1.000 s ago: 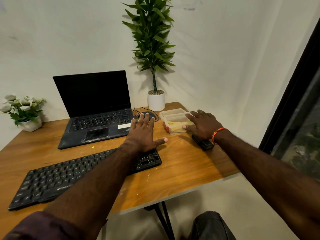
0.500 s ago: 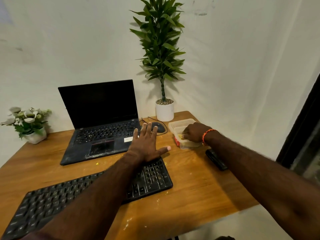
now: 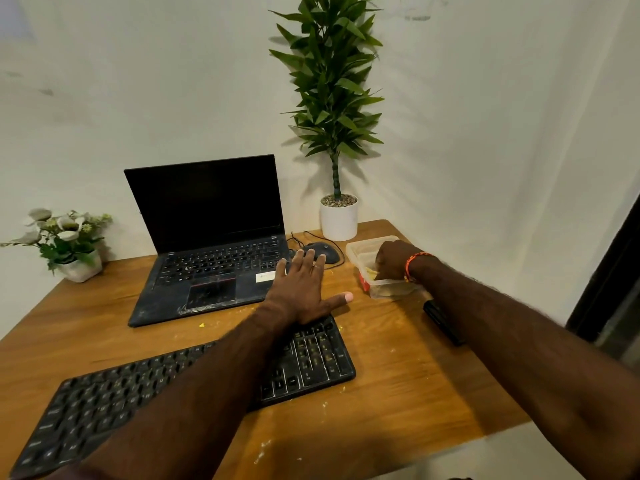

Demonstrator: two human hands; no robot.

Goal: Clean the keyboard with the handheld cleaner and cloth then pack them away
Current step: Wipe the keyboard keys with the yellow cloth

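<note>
- wooden table (image 3: 398, 393), crumbs all over
- dusty black keyboard (image 3: 311, 358) along the front edge
- clear plastic tub (image 3: 360, 249) by the back right corner
- left hand (image 3: 304, 289) flat, fingers spread, past the keyboard's far edge
- right hand (image 3: 393, 259) reaching into the tub; can't tell its grip, fingers hidden

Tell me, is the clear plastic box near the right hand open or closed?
Open. The clear plastic box has no lid on it, and the right hand reaches down inside it. What the fingers hold, if anything, cannot be seen.
</note>
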